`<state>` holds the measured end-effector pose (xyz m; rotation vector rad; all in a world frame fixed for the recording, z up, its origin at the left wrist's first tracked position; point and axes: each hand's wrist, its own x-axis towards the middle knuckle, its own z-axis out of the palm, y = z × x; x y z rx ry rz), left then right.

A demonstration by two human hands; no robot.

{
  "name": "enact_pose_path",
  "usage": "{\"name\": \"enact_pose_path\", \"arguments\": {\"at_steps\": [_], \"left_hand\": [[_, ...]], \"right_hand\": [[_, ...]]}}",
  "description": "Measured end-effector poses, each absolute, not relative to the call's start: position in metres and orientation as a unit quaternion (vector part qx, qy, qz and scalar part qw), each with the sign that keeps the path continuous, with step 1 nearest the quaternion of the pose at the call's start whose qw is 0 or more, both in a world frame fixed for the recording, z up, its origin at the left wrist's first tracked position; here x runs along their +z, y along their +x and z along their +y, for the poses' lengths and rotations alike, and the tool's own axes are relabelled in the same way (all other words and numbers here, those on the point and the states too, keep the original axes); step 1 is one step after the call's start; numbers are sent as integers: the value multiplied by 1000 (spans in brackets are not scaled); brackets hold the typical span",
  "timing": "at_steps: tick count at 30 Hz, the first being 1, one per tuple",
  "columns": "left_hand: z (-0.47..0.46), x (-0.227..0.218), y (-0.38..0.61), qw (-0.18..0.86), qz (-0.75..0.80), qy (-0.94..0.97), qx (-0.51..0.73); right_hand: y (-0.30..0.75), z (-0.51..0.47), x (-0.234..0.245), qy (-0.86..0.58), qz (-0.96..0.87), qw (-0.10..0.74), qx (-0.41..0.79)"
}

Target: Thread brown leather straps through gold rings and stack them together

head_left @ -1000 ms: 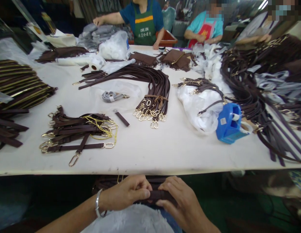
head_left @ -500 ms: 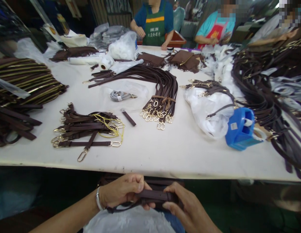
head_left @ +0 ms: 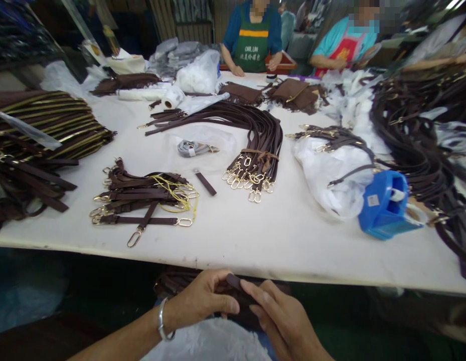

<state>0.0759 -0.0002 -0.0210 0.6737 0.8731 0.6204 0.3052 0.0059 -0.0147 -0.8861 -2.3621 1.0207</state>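
Note:
Below the white table's near edge [head_left: 255, 260], my left hand [head_left: 197, 301] and my right hand [head_left: 283, 318] both grip a dark brown strap [head_left: 238, 288] over my lap. The left fingers are curled round it, and a silver bracelet sits on that wrist. My right fingers press along the strap's right part. More brown straps [head_left: 176, 281] lie bunched under my hands, and a white plastic bag [head_left: 210, 343] rests on my lap.
On the table lie a pile of short brown straps with gold clasps [head_left: 142, 198], a bundle of long straps [head_left: 259, 145], a blue tape dispenser [head_left: 385, 205], white bags [head_left: 330, 175] and heaped straps at both sides. Two people in aprons work at the far side.
The view has shifted left and slightly up. My hands have moved closer together on the strap, and the right hand now lies more over it.

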Motion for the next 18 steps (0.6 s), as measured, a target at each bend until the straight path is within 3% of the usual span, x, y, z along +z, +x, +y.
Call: {"name": "enact_pose_path", "arguments": {"at_steps": [12, 18], "left_hand": [[-5, -6, 67, 693, 495, 445, 276], [-6, -5, 61, 538, 513, 627, 234]], "right_hand": [[322, 2, -22, -318, -878, 189, 304], [323, 10, -4, -322, -862, 123, 371]]}}
